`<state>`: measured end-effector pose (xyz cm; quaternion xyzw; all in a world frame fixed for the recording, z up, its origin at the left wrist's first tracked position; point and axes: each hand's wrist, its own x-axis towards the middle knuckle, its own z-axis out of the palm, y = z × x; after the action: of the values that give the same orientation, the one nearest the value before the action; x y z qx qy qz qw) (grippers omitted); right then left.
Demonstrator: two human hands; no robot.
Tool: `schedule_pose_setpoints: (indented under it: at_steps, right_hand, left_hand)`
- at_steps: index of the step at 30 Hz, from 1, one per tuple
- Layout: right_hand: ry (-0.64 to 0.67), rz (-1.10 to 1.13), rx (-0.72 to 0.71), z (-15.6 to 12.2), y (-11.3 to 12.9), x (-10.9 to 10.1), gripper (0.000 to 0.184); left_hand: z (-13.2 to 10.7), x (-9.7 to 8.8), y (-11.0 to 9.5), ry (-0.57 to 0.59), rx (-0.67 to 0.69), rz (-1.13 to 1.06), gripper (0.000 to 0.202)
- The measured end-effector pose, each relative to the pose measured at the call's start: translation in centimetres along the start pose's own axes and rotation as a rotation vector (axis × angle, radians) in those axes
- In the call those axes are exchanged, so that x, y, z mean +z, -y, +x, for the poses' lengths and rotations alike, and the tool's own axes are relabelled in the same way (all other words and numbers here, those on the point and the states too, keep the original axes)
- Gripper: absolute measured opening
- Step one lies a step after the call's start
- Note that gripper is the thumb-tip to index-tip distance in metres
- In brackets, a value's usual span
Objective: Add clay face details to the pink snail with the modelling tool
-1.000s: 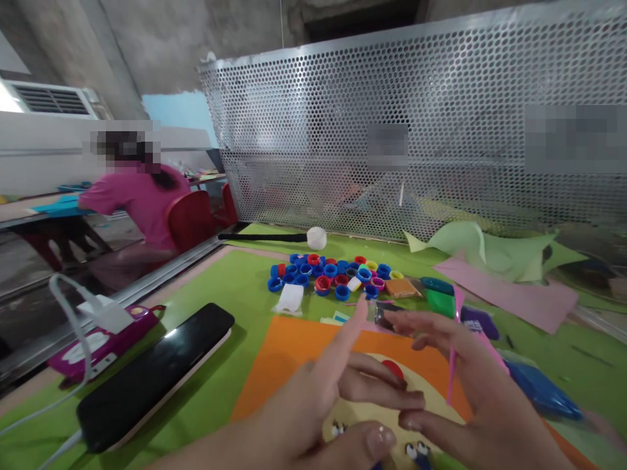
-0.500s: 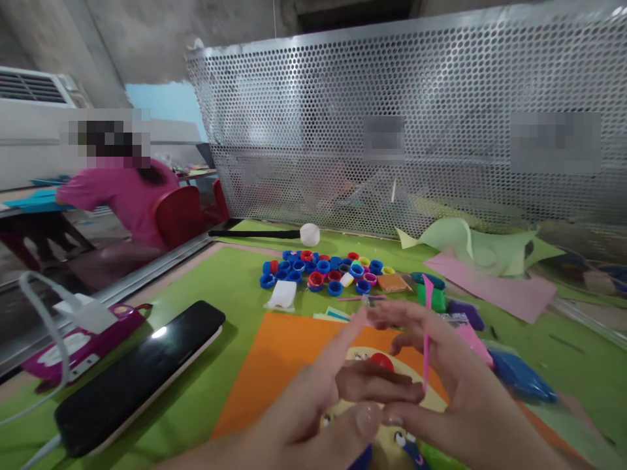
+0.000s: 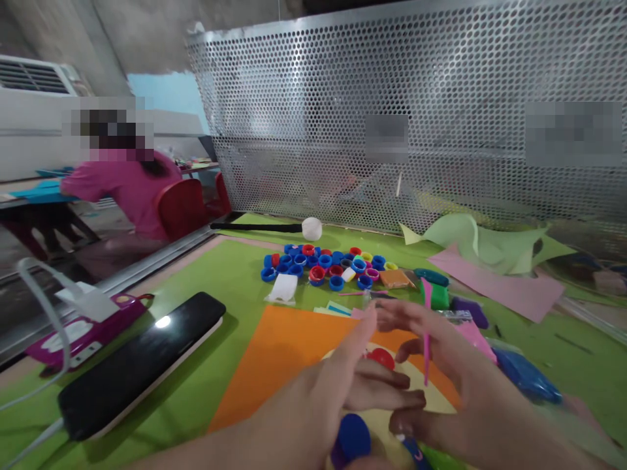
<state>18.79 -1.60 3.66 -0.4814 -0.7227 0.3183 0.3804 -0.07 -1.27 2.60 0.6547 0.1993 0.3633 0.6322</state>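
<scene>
My left hand (image 3: 323,398) reaches over an orange sheet (image 3: 274,352) that carries a pale yellow shape with a red dot (image 3: 381,357). Its fingers are stretched out, the index pointing up, the others lying against my right hand (image 3: 460,391). A round blue piece (image 3: 351,438) shows by the left thumb at the bottom edge; I cannot tell whether it is held. My right hand's fingers curl round a thin pink stick (image 3: 426,326), which stands upright.
Several bottle caps (image 3: 323,264), a white ball (image 3: 312,228), clay packets (image 3: 438,297) and a blue bag (image 3: 526,378) lie on the green mat. A phone (image 3: 142,365) and pink power bank (image 3: 88,329) sit left. Perforated metal screen (image 3: 392,85) behind. A person in pink (image 3: 127,189) sits at left.
Both hands stayed together and sank a little in view. The blue piece has appeared at the left thumb. The pink stick stays in my right hand.
</scene>
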Motion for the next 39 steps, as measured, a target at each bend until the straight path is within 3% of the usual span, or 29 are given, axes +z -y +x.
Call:
schedule_pose_setpoints:
  at_steps: [3,6,9,12,17,19,23,26,28,30,34,36,39]
  right_hand:
    - [-0.055,-0.065,-0.034,0.1,0.2,-0.1,0.07]
    - [-0.004,-0.085,-0.046,0.1,0.2,0.1,0.07]
    - [-0.006,-0.058,-0.039,0.3,0.1,-0.2,0.068]
    - [-0.018,-0.039,-0.016,0.4,0.4,-0.4,0.064]
    - [0.083,-0.01,0.09,0.4,0.5,-0.3,0.067]
    - [0.044,-0.03,0.116,0.6,-0.1,-0.4,0.067]
    - [-0.006,-0.057,0.039,1.0,-1.4,-0.5,0.063]
    - [0.07,-0.093,0.017,1.1,-1.9,-0.1,0.066]
    - [0.123,-0.116,-0.002,1.3,-2.0,0.1,0.071]
    - [0.089,-0.109,0.041,1.5,-1.9,-0.1,0.07]
    - [-0.025,-0.084,0.111,2.0,-2.5,-1.0,0.062]
    - [-0.003,-0.084,0.11,2.2,-3.3,-1.3,0.064]
    - [0.093,-0.112,0.079,2.4,-4.4,-1.6,0.07]
  left_hand:
    - [-0.1,0.1,-0.4,0.042,0.102,0.064,0.079]
    - [0.0,0.3,-0.7,0.094,0.217,0.104,0.069]
    - [-0.1,0.4,-1.1,0.043,0.23,0.142,0.069]
    - [0.0,0.3,-1.0,0.001,0.177,0.158,0.068]
    - [0.2,0.0,-0.1,0.1,0.109,0.121,0.075]
    - [0.3,0.0,-0.5,0.051,0.049,0.087,0.075]
    - [0.6,0.3,-2.0,-0.119,-0.058,0.03,0.07]
    - [0.8,0.3,-2.2,-0.12,-0.187,-0.152,0.074]
    - [0.9,0.0,-1.8,-0.124,-0.315,-0.222,0.077]
    - [1.0,-0.5,-1.0,-0.167,-0.376,-0.227,0.076]
    - [1.5,-1.7,0.7,-0.176,-0.303,-0.367,0.069]
    - [1.7,-2.0,1.1,-0.165,-0.309,-0.443,0.069]
    - [1.8,-2.1,1.0,-0.192,-0.428,-0.415,0.08]
